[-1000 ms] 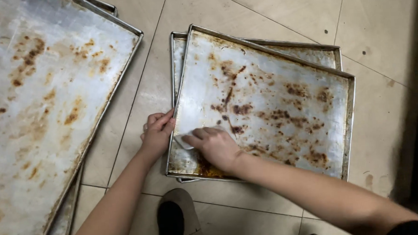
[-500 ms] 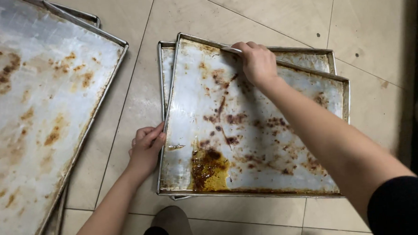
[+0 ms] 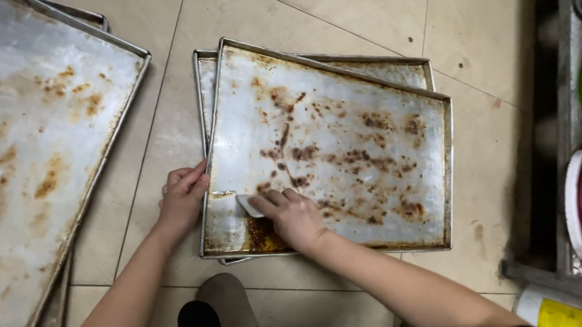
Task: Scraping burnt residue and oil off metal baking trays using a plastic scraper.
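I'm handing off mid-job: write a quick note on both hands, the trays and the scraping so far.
Left hand grips the left rim of the top baking tray, steadying it.
Right hand presses a small white scraper on the tray's near-left area.
Tray sits on a second tray, on the tiled floor.
Done: brown residue gathered at the near-left corner.
Left: burnt spots across centre and right.

At frame centre, a rust-stained rectangular metal baking tray (image 3: 342, 142) lies on beige floor tiles (image 3: 337, 13). The left hand (image 3: 182, 199) grips its left rim; the right hand (image 3: 293, 215) presses a small white scraper (image 3: 248, 205) onto it
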